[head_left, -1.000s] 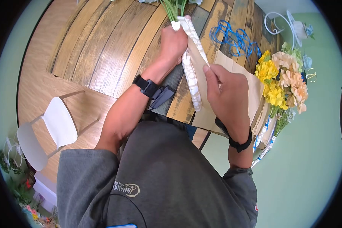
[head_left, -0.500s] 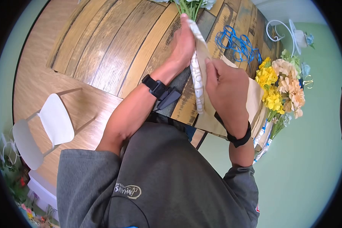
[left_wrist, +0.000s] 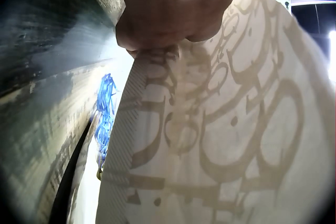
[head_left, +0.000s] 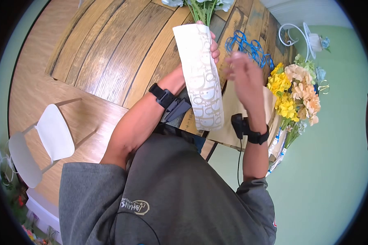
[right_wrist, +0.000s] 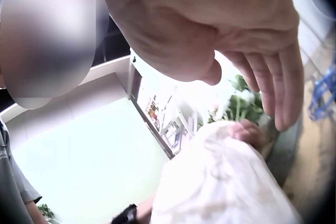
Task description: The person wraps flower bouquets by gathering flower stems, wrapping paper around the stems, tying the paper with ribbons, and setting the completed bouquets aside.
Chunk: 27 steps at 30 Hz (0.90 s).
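Observation:
My left hand (head_left: 214, 48) grips a bouquet wrapped in white paper (head_left: 202, 81) with tan lettering. Green stems (head_left: 202, 12) stick out of the wrapping's top, and pale flowers (head_left: 173, 2) show at the upper edge of the head view. Most of that hand is behind the paper; in the left wrist view its curled fingers (left_wrist: 173, 14) press the wrapping together. Just right of the bouquet, my right hand (head_left: 247, 79) is raised and slightly blurred, apart from the paper. Its fingers (right_wrist: 283, 87) extend loosely in the right wrist view, holding nothing.
Tangled blue ribbon (head_left: 251, 48) lies on the wooden table (head_left: 122, 49) beyond my right hand. Brown paper sheets (head_left: 233, 122) are at the table's near right edge, beside bouquets of yellow (head_left: 284, 96) and peach flowers (head_left: 304, 94). A white chair (head_left: 55, 132) stands to the left.
The right hand has let go of the wrapping's edge and lifted away. The bouquet has turned, so its broad lettered side now faces up and the left hand sits behind it.

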{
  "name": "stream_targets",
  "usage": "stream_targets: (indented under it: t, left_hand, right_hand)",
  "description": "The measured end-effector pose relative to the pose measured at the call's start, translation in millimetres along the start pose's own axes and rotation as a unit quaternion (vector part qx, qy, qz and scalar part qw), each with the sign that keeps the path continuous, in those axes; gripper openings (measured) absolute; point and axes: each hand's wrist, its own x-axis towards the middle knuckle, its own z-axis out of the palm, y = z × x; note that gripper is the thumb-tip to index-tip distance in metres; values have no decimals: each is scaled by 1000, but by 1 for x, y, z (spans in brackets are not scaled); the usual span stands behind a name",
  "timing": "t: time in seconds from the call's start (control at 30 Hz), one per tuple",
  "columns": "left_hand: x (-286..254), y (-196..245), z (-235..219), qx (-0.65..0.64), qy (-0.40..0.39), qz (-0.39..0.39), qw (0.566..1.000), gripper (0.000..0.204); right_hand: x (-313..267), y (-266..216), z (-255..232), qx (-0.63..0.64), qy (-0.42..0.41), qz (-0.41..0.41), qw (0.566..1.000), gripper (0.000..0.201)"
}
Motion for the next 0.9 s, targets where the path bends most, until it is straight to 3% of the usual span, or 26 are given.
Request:
stream_targets:
  t: [0.1, 0.2, 0.27, 0.33, 0.47, 0.6, 0.67, 0.73, 0.8, 0.9]
  left_hand:
    - [4, -6, 4, 34, 15, 34, 999, 54]
    - [-1, -9, 5, 35, 48, 53, 997, 53]
    - [-2, -11, 2, 6, 51, 46, 998, 52]
    - [3, -15, -4, 83, 63, 106, 989, 52]
    - [-1, -9, 7, 135, 89, 72, 984, 54]
    - [-6, 4, 26, 88, 8, 54, 995, 60]
    - [-7, 19, 39, -67, -70, -53, 994, 56]
    - [-6, 21, 36, -65, -92, -53, 992, 51]
    - [-2, 25, 35, -69, -172, -34, 982, 50]
    - [-6, 29, 51, 21, -36, 2, 999, 43]
  right_hand:
    - [-7, 32, 18, -71, -49, -27, 996, 44]
    - [-16, 34, 38, -17, -76, 28, 997, 47]
    - [-21, 38, 47, -24, -57, 0, 998, 48]
    - [-25, 36, 49, -44, -74, 32, 996, 45]
    - [-27, 41, 47, -1, -80, 6, 997, 47]
    - [-32, 11, 33, 143, -118, 70, 980, 50]
    - [-34, 2, 27, 250, -132, 179, 942, 53]
    - [-34, 1, 25, 281, -157, 194, 927, 53]
    - [-33, -4, 30, 352, -124, 278, 885, 53]
    - [-24, 6, 21, 330, -189, 232, 895, 52]
